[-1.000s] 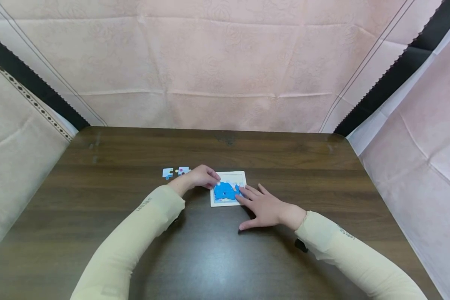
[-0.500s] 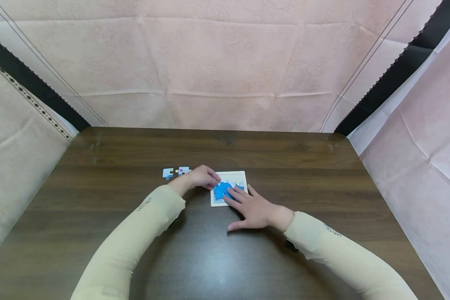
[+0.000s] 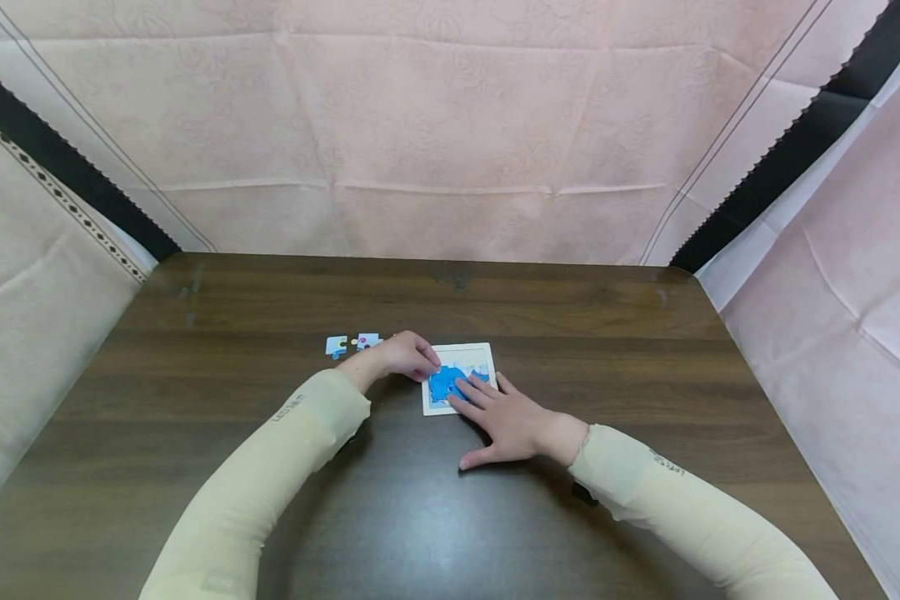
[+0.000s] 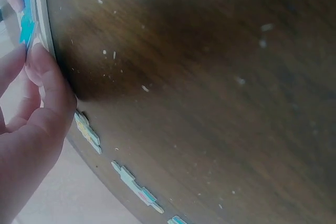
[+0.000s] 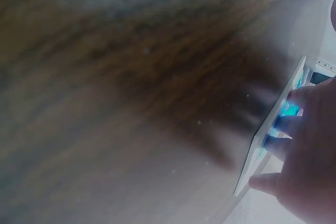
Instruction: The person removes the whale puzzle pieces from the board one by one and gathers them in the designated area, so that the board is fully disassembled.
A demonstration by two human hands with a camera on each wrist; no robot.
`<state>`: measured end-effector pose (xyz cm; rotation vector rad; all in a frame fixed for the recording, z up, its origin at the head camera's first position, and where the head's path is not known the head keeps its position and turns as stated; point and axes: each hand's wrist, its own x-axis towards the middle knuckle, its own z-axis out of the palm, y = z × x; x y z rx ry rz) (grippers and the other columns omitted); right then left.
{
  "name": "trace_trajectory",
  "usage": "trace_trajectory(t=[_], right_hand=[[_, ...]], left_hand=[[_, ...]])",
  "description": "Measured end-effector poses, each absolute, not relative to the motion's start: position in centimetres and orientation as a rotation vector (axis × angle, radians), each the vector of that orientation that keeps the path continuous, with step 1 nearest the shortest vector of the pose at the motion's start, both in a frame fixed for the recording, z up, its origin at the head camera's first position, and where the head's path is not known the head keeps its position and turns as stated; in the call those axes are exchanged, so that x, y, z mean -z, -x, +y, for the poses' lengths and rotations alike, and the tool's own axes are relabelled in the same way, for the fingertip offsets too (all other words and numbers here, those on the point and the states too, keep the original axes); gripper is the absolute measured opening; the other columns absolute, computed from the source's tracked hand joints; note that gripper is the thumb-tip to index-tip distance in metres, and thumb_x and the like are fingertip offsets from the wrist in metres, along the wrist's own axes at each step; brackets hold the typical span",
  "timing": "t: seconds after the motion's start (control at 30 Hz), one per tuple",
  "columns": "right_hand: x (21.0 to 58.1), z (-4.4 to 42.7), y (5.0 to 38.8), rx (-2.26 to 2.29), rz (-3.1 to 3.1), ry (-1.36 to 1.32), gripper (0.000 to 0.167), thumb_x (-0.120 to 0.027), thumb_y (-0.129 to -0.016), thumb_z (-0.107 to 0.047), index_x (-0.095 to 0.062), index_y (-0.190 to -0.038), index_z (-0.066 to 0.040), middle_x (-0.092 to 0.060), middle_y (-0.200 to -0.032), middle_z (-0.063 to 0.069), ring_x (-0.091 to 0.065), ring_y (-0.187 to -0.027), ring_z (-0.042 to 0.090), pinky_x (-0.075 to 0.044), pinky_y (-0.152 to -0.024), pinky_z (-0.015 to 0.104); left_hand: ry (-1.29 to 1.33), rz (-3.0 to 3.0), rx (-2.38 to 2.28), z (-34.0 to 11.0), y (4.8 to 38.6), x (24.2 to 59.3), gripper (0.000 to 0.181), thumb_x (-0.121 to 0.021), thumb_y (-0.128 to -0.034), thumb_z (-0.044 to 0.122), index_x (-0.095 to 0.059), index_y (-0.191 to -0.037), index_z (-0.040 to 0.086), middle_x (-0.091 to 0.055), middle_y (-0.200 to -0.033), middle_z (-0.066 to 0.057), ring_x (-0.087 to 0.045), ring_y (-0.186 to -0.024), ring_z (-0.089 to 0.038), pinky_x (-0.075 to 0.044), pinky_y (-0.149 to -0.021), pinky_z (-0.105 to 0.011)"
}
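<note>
A white-framed jigsaw puzzle board point(image 3: 461, 350) with a blue picture on it lies at the middle of the table. My left hand point(image 3: 407, 354) is at its left edge, thumb and finger pinching a puzzle piece point(image 4: 27, 30) that the fingers largely cover. My right hand point(image 3: 513, 423) is spread flat, its fingertips touching the blue picture from the right, thumb on the tabletop. In the right wrist view, the fingers point(image 5: 291, 125) lie across the puzzle board.
Loose puzzle pieces, one point(image 3: 336, 346) and another point(image 3: 367, 341), lie on the brown wooden table point(image 3: 270, 300) beyond my left wrist. A third piece point(image 4: 87, 131) shows nearer the fingers in the left wrist view. Pale cloth point(image 3: 450, 150) hangs behind the table.
My right hand has moved left, further over the puzzle board, covering more of the blue picture. The board has shifted very slightly; my left hand has stayed in place.
</note>
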<state>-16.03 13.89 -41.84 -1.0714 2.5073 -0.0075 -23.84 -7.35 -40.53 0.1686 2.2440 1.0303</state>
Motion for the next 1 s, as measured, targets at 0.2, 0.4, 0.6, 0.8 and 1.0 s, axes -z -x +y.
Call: trace_trajectory(t=[0.2,0.4,0.6,0.8,1.0], right_hand=[[41.72,13.85,15.96,-0.007,2.498,1.074,0.089,-0.043,-0.08,-0.074,-0.017,-0.15,-0.027,-0.005,-0.159,0.004,-0.004,-0.147,0.026,-0.007,-0.116,0.056],[41.64,13.71,15.95,-0.016,2.496,1.059,0.091,-0.043,-0.079,-0.076,-0.017,-0.15,-0.027,-0.005,-0.159,0.004,-0.003,-0.147,0.026,-0.006,-0.116,0.056],[41.56,13.6,15.91,-0.04,2.497,1.061,0.092,-0.043,-0.078,-0.076,-0.016,-0.15,-0.027,-0.005,-0.159,0.004,-0.003,-0.147,0.027,-0.006,-0.116,0.057],[41.5,13.44,15.85,-0.062,2.493,1.054,0.092,-0.044,-0.077,-0.076,-0.016,-0.15,-0.027,-0.006,-0.159,0.004,-0.004,-0.147,0.027,-0.006,-0.116,0.056],[41.37,13.27,15.74,-0.072,2.489,1.05,0.092,-0.045,-0.077,-0.076,-0.017,-0.15,-0.028,-0.005,-0.159,0.004,-0.004,-0.147,0.026,-0.006,-0.116,0.056]], left_hand=[[-0.171,2.248,-1.041,-7.35,23.84,40.55,0.021,-0.063,-0.0891,0.017,-0.067,-0.105,0.004,-0.066,-0.097,-0.01,-0.06,-0.076,-0.016,-0.055,-0.078,-0.026],[-0.191,2.24,-1.057,-7.41,23.75,40.5,0.022,-0.063,-0.0889,0.017,-0.068,-0.105,0.004,-0.066,-0.1,-0.01,-0.06,-0.076,-0.015,-0.055,-0.08,-0.026],[-0.199,2.221,-1.091,-7.59,23.62,40.42,0.022,-0.064,-0.0887,0.018,-0.068,-0.106,0.005,-0.067,-0.103,-0.009,-0.061,-0.078,-0.016,-0.055,-0.082,-0.027],[-0.145,2.183,-1.165,-7.69,23.73,40.86,0.023,-0.063,-0.0889,0.016,-0.068,-0.106,0.002,-0.068,-0.098,-0.01,-0.062,-0.071,-0.013,-0.056,-0.078,-0.026],[-0.044,2.148,-1.197,-7.6,23.61,40.74,0.024,-0.062,-0.0892,0.015,-0.068,-0.108,0.001,-0.068,-0.088,-0.008,-0.061,-0.067,-0.012,-0.056,-0.075,-0.024]])
